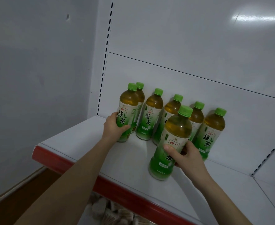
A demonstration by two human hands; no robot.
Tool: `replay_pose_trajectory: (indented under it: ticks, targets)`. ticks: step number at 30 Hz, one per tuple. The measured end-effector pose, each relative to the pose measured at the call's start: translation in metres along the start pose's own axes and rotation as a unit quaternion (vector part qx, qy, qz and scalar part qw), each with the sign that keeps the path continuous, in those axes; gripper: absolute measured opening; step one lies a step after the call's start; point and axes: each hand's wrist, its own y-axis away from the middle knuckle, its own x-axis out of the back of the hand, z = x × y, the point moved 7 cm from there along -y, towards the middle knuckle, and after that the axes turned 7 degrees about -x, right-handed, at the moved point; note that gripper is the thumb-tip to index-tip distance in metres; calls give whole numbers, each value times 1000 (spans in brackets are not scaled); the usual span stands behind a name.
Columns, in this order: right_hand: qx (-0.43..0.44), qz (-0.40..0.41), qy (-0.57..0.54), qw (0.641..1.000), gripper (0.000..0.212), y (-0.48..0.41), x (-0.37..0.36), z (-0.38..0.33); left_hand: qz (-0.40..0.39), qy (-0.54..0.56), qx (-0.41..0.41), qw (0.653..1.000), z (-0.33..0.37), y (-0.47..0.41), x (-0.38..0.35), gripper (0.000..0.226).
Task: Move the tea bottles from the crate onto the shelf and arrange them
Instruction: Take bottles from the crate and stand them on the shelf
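Observation:
Several green-capped tea bottles stand on the white shelf [84,143]. My left hand [113,127] grips the lower body of the leftmost front bottle [127,108], which stands upright on the shelf. My right hand [184,155] wraps around the label of the nearest bottle [174,140], upright and in front of the others. Behind them a row of bottles lines the back panel, among them one at the middle [151,116] and one at the far right [212,132]. The crate is out of view.
The shelf has a red front strip [55,161] and a white back panel [182,46] with slotted uprights [106,51]. Brownish packaged goods [107,211] lie on the level below. A grey wall stands to the left, with brown floor at the bottom left.

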Motion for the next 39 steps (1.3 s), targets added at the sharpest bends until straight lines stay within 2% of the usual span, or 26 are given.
replay_pose_trajectory:
  ticks: [14, 17, 22, 26, 28, 31, 34, 37, 39]
  targets:
    - [18, -4, -2, 1000, 42, -2, -1, -2, -6, -19, 10, 1000, 4, -3, -6, 65]
    - [22, -8, -10, 1000, 40, -1, -1, -4, -16, -12, 22, 1000, 15, 6, -5, 60]
    - [19, -17, -46, 999, 31, 0, 4, -6, 26, 12, -1, 1000, 43, 44, 10, 47]
    - [-13, -26, -97, 995, 22, 3, 7, -8, -57, 68, -41, 995, 59, 77, 9, 39]
    - [-23, -28, -143, 989, 21, 6, 10, -14, -119, 99, -53, 987, 70, 95, 5, 46]
    - [-15, -45, -197, 979, 42, 9, 15, -34, -192, 137, -56, 970, 90, 118, -3, 78]
    - [-3, -65, -211, 975, 50, 11, 15, -55, -185, 104, -99, 972, 109, 128, -8, 95]
    - [12, -96, -204, 974, 44, 15, 14, -67, -131, 81, -139, 978, 119, 128, -2, 85]
    - [33, -127, -170, 977, 43, 19, 13, -71, -133, 138, -131, 973, 119, 128, 2, 72]
